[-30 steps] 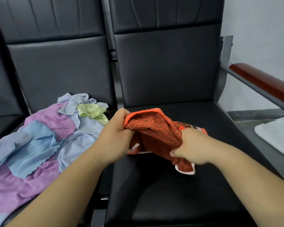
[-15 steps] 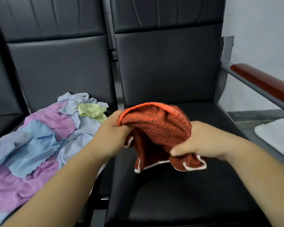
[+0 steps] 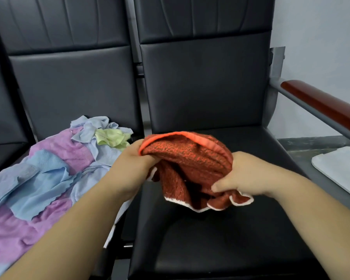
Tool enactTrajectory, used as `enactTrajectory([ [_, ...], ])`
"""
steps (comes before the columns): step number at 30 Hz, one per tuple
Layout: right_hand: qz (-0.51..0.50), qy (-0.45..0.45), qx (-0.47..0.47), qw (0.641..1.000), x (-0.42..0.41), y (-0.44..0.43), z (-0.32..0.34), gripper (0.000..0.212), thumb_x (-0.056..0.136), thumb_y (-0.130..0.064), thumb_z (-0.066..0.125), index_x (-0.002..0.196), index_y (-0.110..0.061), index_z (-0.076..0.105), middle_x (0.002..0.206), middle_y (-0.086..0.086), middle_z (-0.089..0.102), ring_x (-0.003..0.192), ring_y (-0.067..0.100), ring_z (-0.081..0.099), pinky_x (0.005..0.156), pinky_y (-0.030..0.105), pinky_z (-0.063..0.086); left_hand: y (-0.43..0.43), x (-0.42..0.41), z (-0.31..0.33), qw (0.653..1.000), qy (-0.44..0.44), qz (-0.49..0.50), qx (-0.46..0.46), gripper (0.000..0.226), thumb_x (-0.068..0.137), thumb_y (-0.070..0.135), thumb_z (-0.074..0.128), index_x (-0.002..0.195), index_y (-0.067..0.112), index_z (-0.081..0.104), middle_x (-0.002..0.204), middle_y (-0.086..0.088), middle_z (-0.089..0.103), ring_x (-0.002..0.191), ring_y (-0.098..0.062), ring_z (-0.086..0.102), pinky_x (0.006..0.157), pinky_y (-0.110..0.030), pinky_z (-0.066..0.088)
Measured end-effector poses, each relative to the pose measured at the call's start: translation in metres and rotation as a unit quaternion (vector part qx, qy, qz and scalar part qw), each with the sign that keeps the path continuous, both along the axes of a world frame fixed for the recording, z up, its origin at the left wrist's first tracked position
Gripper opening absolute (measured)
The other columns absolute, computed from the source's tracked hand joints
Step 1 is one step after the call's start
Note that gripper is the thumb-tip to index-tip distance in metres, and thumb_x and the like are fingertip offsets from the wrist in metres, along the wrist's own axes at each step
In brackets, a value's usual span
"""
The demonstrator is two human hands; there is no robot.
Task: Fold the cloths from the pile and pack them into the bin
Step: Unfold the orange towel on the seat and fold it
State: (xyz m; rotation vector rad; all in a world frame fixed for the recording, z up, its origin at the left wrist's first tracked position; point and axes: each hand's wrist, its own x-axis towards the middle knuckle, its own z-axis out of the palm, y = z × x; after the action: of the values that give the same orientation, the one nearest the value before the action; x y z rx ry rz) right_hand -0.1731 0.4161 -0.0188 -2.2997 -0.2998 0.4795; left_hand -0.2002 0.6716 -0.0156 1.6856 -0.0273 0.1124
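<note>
A red-orange knitted cloth with a white hem point(image 3: 188, 164) hangs bunched above the black seat point(image 3: 220, 239) of the right chair. My left hand point(image 3: 132, 164) grips its upper left edge. My right hand point(image 3: 240, 176) pinches its lower right part near the hem. On the left seat lies the pile of cloths point(image 3: 45, 174): purple, light blue and a small yellow-green one. A white bin or lid point(image 3: 343, 170) shows at the right edge; only a corner of it is in view.
Black chair backs rise behind both seats. A metal armrest with a red-brown wooden pad point(image 3: 319, 106) runs along the right side of the chair. Beyond it are a grey wall and dark floor.
Both hands have lifted the red cloth off the seat and turned it, so it now hangs bunched between them with the white hem at the bottom. The pile has not moved.
</note>
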Motion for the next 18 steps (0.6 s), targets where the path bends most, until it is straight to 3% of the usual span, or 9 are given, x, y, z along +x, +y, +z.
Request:
enactTrajectory([
  [2, -0.043, -0.079, -0.124, 0.988, 0.007, 0.003, -0.007, 0.022, 0.069, -0.030, 0.086, 0.088, -0.026, 0.076, 0.081, -0.005, 0.076, 0.079, 0.019, 0.073, 0.080, 0.038, 0.060, -0.005, -0.001, 0.003, 0.995, 0.028, -0.017, -0.090, 0.025, 0.096, -0.007, 0.056, 0.106, 0.013, 0.068, 0.077, -0.003, 0.073, 0.066, -0.011, 0.067, 0.059, -0.021, 0.054],
  [5, -0.113, -0.173, -0.135, 0.969, 0.012, 0.001, -0.002, 0.008, 0.082, -0.027, 0.073, 0.083, -0.020, 0.072, 0.075, -0.004, 0.068, 0.075, 0.023, 0.064, 0.063, 0.033, 0.047, -0.005, -0.005, 0.004, 0.988, 0.053, -0.091, -0.112, 0.038, 0.080, -0.005, 0.075, 0.115, 0.008, 0.069, 0.106, -0.011, 0.076, 0.095, -0.024, 0.074, 0.083, -0.034, 0.060],
  [7, -0.147, -0.186, -0.092, 0.967, 0.014, -0.009, 0.001, 0.019, 0.089, -0.031, 0.069, 0.078, -0.016, 0.071, 0.073, -0.002, 0.069, 0.074, 0.025, 0.064, 0.059, 0.034, 0.044, 0.001, -0.007, 0.006, 0.990, 0.051, -0.125, 0.047, 0.044, 0.071, -0.005, 0.084, 0.111, 0.009, 0.071, 0.100, -0.006, 0.078, 0.093, -0.020, 0.075, 0.083, -0.030, 0.059],
  [9, -0.168, -0.142, 0.022, 0.975, 0.009, -0.017, 0.003, 0.022, 0.090, -0.037, 0.072, 0.083, -0.016, 0.076, 0.081, -0.001, 0.075, 0.081, 0.021, 0.069, 0.071, 0.035, 0.052, 0.006, -0.007, 0.008, 0.942, 0.019, -0.075, 0.326, 0.028, 0.071, 0.001, 0.084, 0.090, 0.017, 0.071, 0.076, 0.005, 0.075, 0.070, -0.005, 0.070, 0.070, -0.025, 0.054],
  [11, -0.148, -0.095, 0.139, 0.975, -0.001, -0.020, 0.008, 0.015, 0.087, -0.037, 0.081, 0.097, -0.026, 0.081, 0.094, -0.010, 0.080, 0.094, 0.011, 0.073, 0.088, 0.036, 0.057, 0.009, -0.005, 0.010, 0.918, -0.013, -0.009, 0.396, 0.013, 0.074, 0.009, 0.076, 0.080, 0.018, 0.067, 0.067, 0.004, 0.068, 0.060, -0.004, 0.061, 0.066, -0.030, 0.050],
  [13, -0.101, -0.088, 0.213, 0.968, -0.008, -0.021, 0.026, 0.024, 0.082, -0.025, 0.088, 0.104, -0.031, 0.081, 0.101, -0.014, 0.080, 0.101, 0.006, 0.074, 0.096, 0.035, 0.055, 0.012, -0.006, 0.019, 0.945, -0.043, 0.018, 0.323, 0.012, 0.079, 0.018, 0.071, 0.091, 0.019, 0.072, 0.082, 0.004, 0.075, 0.075, -0.008, 0.065, 0.076, -0.032, 0.052],
  [15, -0.065, -0.104, 0.215, 0.969, -0.010, -0.026, 0.051, 0.033, 0.077, -0.012, 0.090, 0.104, -0.029, 0.081, 0.100, -0.012, 0.080, 0.099, 0.007, 0.075, 0.096, 0.033, 0.055, 0.009, -0.007, 0.035, 0.972, -0.061, 0.017, 0.226, 0.016, 0.090, 0.016, 0.071, 0.104, 0.022, 0.073, 0.096, 0.007, 0.077, 0.089, -0.006, 0.068, 0.080, -0.025, 0.054],
  [18, -0.035, -0.168, 0.027, 0.985, -0.007, -0.032, 0.089, 0.035, 0.068, -0.018, 0.093, 0.098, -0.027, 0.077, 0.088, -0.012, 0.079, 0.085, 0.007, 0.075, 0.082, 0.026, 0.057, 0.000, -0.003, 0.063, 0.997, -0.038, 0.033, 0.055, 0.021, 0.099, 0.008, 0.061, 0.109, 0.023, 0.071, 0.097, 0.007, 0.077, 0.092, -0.011, 0.070, 0.079, -0.030, 0.056],
])
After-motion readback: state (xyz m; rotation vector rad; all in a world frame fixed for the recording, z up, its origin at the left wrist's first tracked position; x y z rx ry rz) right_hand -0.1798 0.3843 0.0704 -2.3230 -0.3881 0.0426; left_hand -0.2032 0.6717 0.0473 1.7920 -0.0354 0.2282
